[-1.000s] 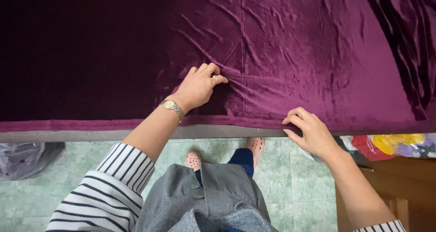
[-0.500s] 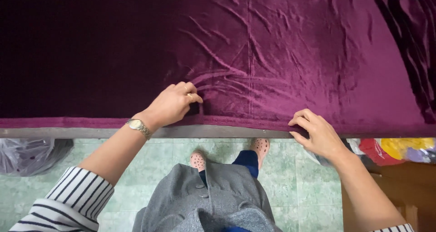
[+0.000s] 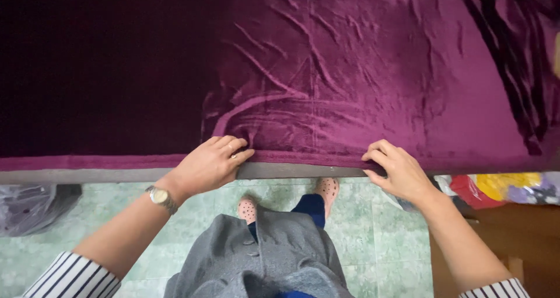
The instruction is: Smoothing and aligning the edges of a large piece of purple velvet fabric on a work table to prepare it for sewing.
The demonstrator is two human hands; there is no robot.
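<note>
A large purple velvet cloth (image 3: pixel 326 76) lies spread over a table and reaches its near grey edge (image 3: pixel 87 175). My left hand (image 3: pixel 207 165), with a wristwatch on the wrist, pinches the cloth's near hem at the table edge, and wrinkles fan out above it. My right hand (image 3: pixel 396 171) grips the same hem further right, fingers curled over the edge.
Below the table edge is a green tiled floor (image 3: pixel 373 239) with my feet in dotted socks. A dark plastic bag (image 3: pixel 29 207) sits under the table at left. Colourful bundles (image 3: pixel 501 187) and a brown wooden piece (image 3: pixel 513 239) lie at right.
My left hand has slid back from the cloth's surface to the near hem, dragging fabric toward the edge. My right hand has stayed on the hem at the right.
</note>
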